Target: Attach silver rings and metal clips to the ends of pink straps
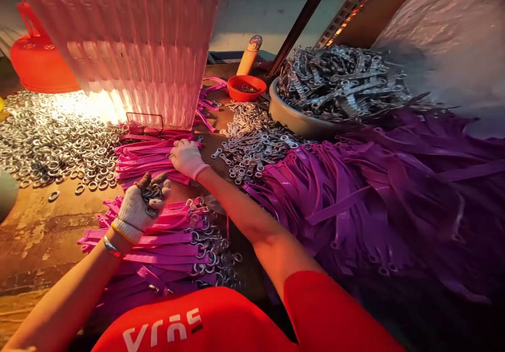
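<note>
My left hand [141,204], in a white glove with dark fingertips, is curled around several metal rings [153,193]. It is above a row of pink straps [169,244] that have metal rings at their right ends. Farther forward, my right hand [185,157], also in a white glove, rests at the right end of another stack of pink straps [148,160]. Its fingers are bent down onto the straps, and what they grip, if anything, is too small to make out.
Loose rings [59,136] are heaped at the left under a red lamp [41,62]. A ribbed translucent sheet [134,41] hangs in front. Metal clasps [252,144], a red bowl [246,95], a bottle [248,57], a heaped basin [292,115] and purple straps [343,199] are ahead and right.
</note>
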The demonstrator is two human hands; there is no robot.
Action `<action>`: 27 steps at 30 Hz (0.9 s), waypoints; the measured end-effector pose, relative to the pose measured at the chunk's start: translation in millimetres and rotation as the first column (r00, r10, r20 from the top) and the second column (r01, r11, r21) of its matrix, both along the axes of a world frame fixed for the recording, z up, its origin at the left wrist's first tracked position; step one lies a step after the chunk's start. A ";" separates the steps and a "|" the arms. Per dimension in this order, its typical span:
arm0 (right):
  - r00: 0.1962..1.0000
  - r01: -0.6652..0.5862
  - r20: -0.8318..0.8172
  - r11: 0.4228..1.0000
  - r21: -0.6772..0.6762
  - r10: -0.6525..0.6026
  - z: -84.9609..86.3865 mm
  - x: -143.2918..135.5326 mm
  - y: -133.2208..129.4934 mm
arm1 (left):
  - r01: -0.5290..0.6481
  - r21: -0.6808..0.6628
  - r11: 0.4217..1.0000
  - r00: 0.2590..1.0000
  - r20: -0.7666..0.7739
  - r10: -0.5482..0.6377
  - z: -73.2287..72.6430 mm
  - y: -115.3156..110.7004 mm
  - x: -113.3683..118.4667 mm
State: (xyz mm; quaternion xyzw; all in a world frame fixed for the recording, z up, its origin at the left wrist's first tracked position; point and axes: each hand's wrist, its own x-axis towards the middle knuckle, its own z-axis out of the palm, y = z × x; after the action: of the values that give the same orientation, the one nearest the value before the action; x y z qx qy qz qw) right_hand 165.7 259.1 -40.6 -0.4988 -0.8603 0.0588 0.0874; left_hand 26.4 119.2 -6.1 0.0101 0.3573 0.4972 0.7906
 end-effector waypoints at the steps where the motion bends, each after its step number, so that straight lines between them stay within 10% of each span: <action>1: 1.000 -0.011 0.005 1.000 -0.011 0.011 -2.8 -5.6 4.7 | -0.001 0.003 1.000 1.000 0.021 0.001 -1.5 -7.2 -2.6; 8: 0.996 -0.076 -0.040 0.995 -0.060 0.074 11.7 -11.2 -16.6 | -0.042 -0.051 0.998 0.997 -0.065 0.039 -11.3 -32.0 -6.0; 17: 0.824 -0.391 -0.560 0.794 -0.464 0.078 78.0 35.8 -156.1 | -0.134 0.014 0.991 0.988 -0.072 0.135 -15.2 -21.3 -28.8; 22: 0.817 -0.408 -0.560 0.822 -0.396 0.135 70.8 32.6 -222.7 | -0.044 -0.015 0.999 0.987 -0.156 0.042 -2.4 -29.1 -39.5; 27: 0.745 -0.614 -0.579 0.680 -0.401 0.331 59.5 19.6 -246.8 | 0.039 -0.001 0.999 0.960 -0.276 -0.038 9.8 -38.7 -46.3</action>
State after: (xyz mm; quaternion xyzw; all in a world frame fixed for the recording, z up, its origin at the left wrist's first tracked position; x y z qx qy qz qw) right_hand 185.4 12.2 18.9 -0.2241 -0.8565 0.4501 0.1168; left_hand -19.9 80.5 3.7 0.0881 0.4625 0.4764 0.7425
